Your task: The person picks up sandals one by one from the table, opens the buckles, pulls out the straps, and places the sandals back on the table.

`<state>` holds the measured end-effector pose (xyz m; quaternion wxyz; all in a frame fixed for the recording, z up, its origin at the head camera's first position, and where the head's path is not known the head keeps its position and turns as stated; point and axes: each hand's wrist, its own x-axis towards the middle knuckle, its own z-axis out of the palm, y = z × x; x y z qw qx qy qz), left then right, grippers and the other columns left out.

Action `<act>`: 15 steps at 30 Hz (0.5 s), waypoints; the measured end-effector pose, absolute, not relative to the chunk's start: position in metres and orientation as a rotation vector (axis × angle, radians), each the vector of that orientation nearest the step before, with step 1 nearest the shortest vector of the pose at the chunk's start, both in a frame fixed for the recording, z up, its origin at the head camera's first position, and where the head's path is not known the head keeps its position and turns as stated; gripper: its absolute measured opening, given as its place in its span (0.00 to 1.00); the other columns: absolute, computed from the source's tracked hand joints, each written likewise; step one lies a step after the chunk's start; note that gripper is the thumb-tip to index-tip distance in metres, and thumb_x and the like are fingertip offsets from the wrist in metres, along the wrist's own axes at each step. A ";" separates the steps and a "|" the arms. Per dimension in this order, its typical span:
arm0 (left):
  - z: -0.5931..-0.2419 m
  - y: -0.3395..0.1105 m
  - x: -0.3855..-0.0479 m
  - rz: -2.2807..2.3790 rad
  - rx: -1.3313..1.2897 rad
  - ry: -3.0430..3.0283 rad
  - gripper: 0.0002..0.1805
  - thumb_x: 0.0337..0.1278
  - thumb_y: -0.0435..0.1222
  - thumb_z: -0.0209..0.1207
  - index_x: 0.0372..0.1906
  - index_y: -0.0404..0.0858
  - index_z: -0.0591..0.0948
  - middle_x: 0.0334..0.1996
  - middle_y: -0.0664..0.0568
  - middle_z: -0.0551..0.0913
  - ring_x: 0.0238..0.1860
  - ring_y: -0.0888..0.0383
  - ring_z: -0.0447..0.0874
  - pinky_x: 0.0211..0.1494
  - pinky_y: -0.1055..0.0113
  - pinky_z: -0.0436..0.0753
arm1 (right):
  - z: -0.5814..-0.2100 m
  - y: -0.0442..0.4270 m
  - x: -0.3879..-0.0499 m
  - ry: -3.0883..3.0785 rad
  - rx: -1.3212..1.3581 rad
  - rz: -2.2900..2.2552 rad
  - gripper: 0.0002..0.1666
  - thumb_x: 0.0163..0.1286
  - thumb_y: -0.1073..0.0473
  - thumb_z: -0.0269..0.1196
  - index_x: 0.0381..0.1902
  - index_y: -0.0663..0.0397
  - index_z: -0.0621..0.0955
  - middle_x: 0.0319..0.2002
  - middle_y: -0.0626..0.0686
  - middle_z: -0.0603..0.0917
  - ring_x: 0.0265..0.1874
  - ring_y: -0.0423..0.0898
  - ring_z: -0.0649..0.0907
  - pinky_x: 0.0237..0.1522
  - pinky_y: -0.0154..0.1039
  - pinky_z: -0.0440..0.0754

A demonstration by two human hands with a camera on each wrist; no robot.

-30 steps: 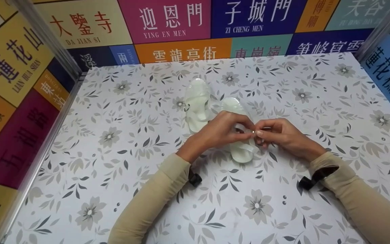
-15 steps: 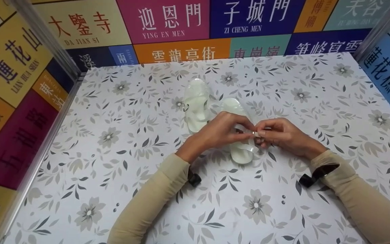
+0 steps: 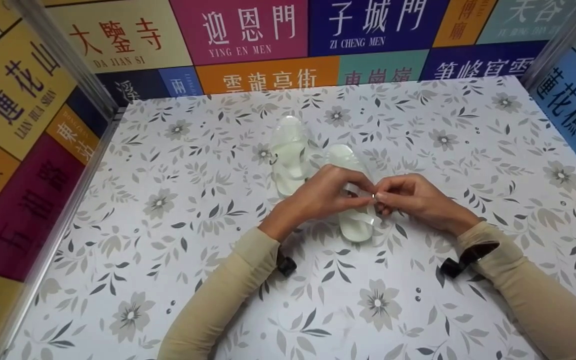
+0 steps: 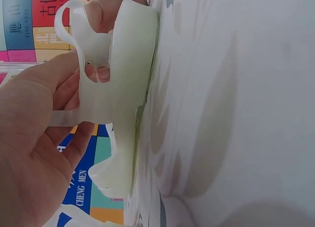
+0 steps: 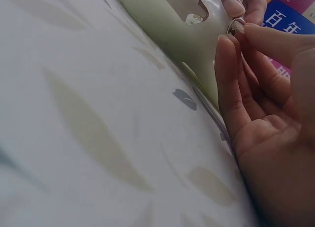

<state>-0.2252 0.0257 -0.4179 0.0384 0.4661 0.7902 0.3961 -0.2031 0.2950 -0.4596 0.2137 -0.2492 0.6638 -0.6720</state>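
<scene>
A pale green translucent sandal (image 3: 357, 231) stands on the table under my two hands, which meet at its right side. My left hand (image 3: 329, 192) arches over it and pinches its ankle strap (image 4: 65, 118) between thumb and fingers. From the right, my right hand (image 3: 415, 199) pinches the small metal buckle (image 5: 231, 26) with thumb and forefinger. Both sets of fingertips nearly touch there, so how the strap runs through the buckle is hidden. A matching sandal (image 3: 289, 150) lies just to the left and farther back, its own buckle (image 3: 274, 159) hanging at its left side.
The table (image 3: 178, 280) wears a white cover with grey flowers and leaves. Panels of coloured sign tiles (image 3: 253, 30) close off the back and both sides. A clear corner post (image 3: 75, 55) rises at the back left.
Both hands stay at the same spot by the sandal. The right fingertips shift slightly against the buckle. The sandals have not visibly moved.
</scene>
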 end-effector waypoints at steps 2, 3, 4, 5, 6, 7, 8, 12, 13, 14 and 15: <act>-0.417 0.025 -0.225 1.215 1.430 2.418 0.10 0.72 0.43 0.71 0.51 0.45 0.93 0.45 0.59 0.95 0.47 0.72 0.88 0.53 0.71 0.86 | -0.459 0.294 -0.203 1.832 -0.711 -1.866 0.12 0.82 0.69 0.59 0.48 0.80 0.81 0.38 0.57 0.89 0.35 0.44 0.88 0.40 0.37 0.90; -0.417 0.025 -0.226 1.216 1.428 2.412 0.10 0.72 0.43 0.71 0.51 0.45 0.93 0.45 0.60 0.95 0.47 0.72 0.88 0.53 0.69 0.87 | -0.459 0.294 -0.203 1.821 -0.722 -1.870 0.12 0.81 0.69 0.59 0.47 0.81 0.80 0.38 0.57 0.89 0.35 0.45 0.88 0.40 0.37 0.90; -0.416 0.024 -0.226 1.217 1.429 2.408 0.10 0.72 0.43 0.71 0.52 0.45 0.93 0.45 0.59 0.95 0.47 0.72 0.88 0.53 0.67 0.87 | -0.458 0.294 -0.204 1.807 -0.733 -1.874 0.12 0.81 0.70 0.59 0.46 0.81 0.80 0.39 0.58 0.88 0.35 0.45 0.88 0.40 0.37 0.90; -0.416 0.024 -0.226 1.219 1.432 2.403 0.11 0.72 0.43 0.71 0.52 0.45 0.93 0.45 0.59 0.95 0.47 0.72 0.88 0.54 0.65 0.88 | -0.458 0.294 -0.204 1.794 -0.743 -1.878 0.12 0.81 0.70 0.59 0.45 0.81 0.79 0.39 0.59 0.88 0.35 0.46 0.88 0.40 0.38 0.90; -0.416 0.024 -0.226 1.222 1.435 2.397 0.10 0.72 0.43 0.71 0.52 0.45 0.93 0.45 0.59 0.95 0.47 0.72 0.88 0.54 0.64 0.88 | -0.458 0.294 -0.204 1.783 -0.747 -1.879 0.11 0.80 0.70 0.59 0.45 0.82 0.79 0.40 0.59 0.88 0.35 0.46 0.88 0.40 0.38 0.90; -0.416 0.023 -0.226 1.225 1.438 2.391 0.10 0.72 0.42 0.71 0.52 0.45 0.93 0.45 0.59 0.95 0.47 0.72 0.88 0.54 0.64 0.88 | -0.458 0.294 -0.204 1.780 -0.750 -1.878 0.11 0.80 0.71 0.59 0.45 0.82 0.79 0.40 0.60 0.87 0.35 0.46 0.88 0.40 0.38 0.90; -0.416 0.023 -0.226 1.230 1.438 2.384 0.10 0.72 0.42 0.71 0.52 0.45 0.93 0.45 0.59 0.95 0.47 0.72 0.88 0.54 0.64 0.88 | -0.458 0.294 -0.204 1.778 -0.753 -1.875 0.11 0.80 0.71 0.59 0.46 0.82 0.80 0.40 0.60 0.87 0.35 0.46 0.88 0.40 0.38 0.90; -0.416 0.022 -0.226 1.255 1.424 2.351 0.10 0.71 0.40 0.71 0.52 0.44 0.93 0.46 0.59 0.95 0.47 0.71 0.89 0.54 0.65 0.88 | -0.459 0.294 -0.205 1.798 -0.751 -1.850 0.10 0.80 0.71 0.60 0.47 0.81 0.81 0.39 0.58 0.88 0.35 0.46 0.88 0.41 0.37 0.90; -0.416 0.022 -0.226 1.260 1.419 2.342 0.10 0.71 0.40 0.71 0.52 0.44 0.93 0.46 0.59 0.95 0.47 0.71 0.88 0.54 0.65 0.88 | -0.459 0.295 -0.205 1.805 -0.754 -1.846 0.10 0.80 0.71 0.60 0.47 0.80 0.81 0.38 0.57 0.88 0.35 0.46 0.88 0.41 0.37 0.90; -0.416 0.022 -0.226 1.264 1.415 2.338 0.10 0.71 0.39 0.71 0.52 0.44 0.93 0.46 0.59 0.95 0.47 0.71 0.88 0.54 0.64 0.88 | -0.459 0.295 -0.205 1.810 -0.756 -1.844 0.10 0.80 0.71 0.60 0.48 0.81 0.81 0.38 0.57 0.89 0.35 0.46 0.88 0.41 0.37 0.90; -0.416 0.022 -0.226 1.267 1.414 2.334 0.10 0.71 0.39 0.71 0.52 0.44 0.93 0.46 0.58 0.94 0.48 0.71 0.88 0.54 0.63 0.88 | -0.459 0.295 -0.205 1.816 -0.756 -1.844 0.10 0.80 0.72 0.60 0.48 0.81 0.80 0.38 0.56 0.89 0.35 0.45 0.88 0.41 0.36 0.89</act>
